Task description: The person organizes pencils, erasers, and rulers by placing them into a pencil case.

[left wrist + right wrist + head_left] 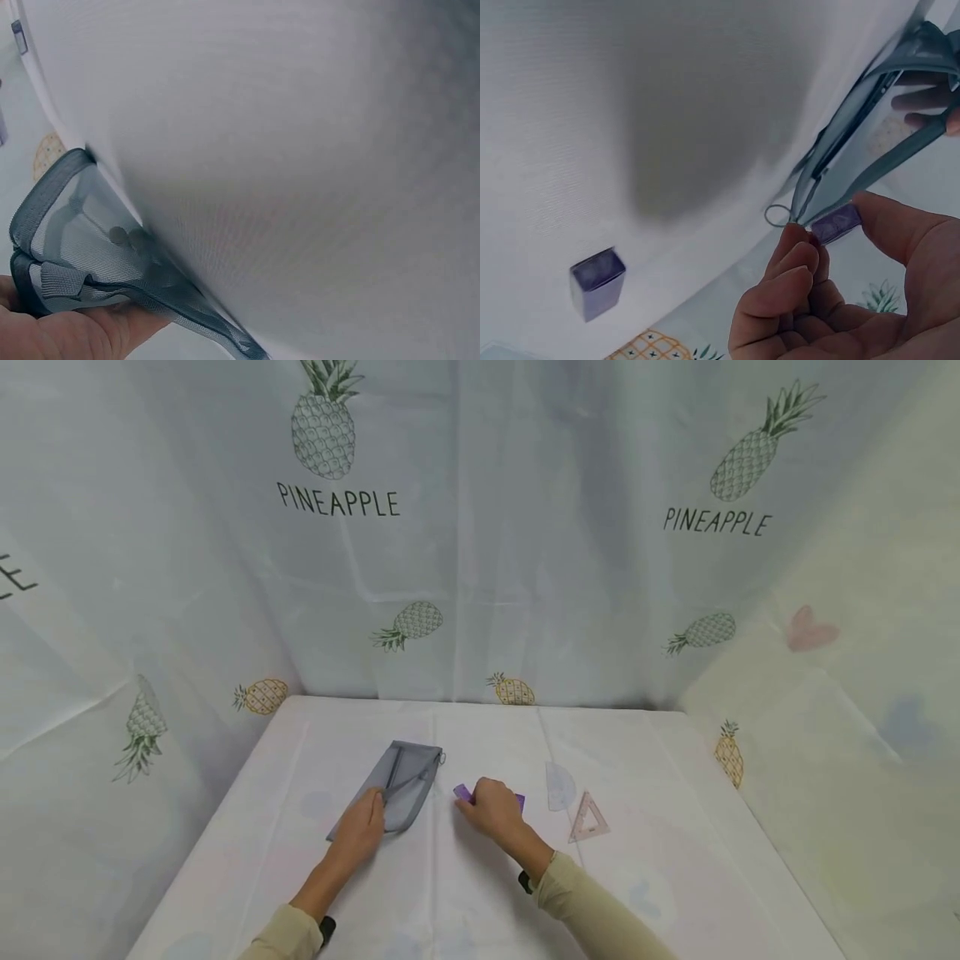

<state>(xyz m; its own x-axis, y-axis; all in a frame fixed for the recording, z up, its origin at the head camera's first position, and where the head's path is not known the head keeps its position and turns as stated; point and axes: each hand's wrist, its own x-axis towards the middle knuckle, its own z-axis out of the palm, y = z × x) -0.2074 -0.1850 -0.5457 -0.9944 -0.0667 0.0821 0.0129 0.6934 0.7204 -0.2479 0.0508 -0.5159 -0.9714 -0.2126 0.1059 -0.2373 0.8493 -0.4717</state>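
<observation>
A grey mesh zip pouch (408,806) lies at the left-middle of the table, its zipped side spread apart. My left hand (360,828) grips the pouch by its edge, and some fingertips (120,236) show dimly through the mesh in the left wrist view. Between thumb and fingers, my right hand (493,810) pinches a small purple block (837,223) just right of the pouch. A second small purple block (598,285) stands on the table beyond that hand, partly hidden by it in the head view. From the pouch's corner hangs a thin ring (778,216).
Right of my right hand lie a clear protractor (559,787) and a pinkish set square (588,818). A pale cloth covers the table (660,860). Curtains printed with pineapples (525,568) rise along its back and sides.
</observation>
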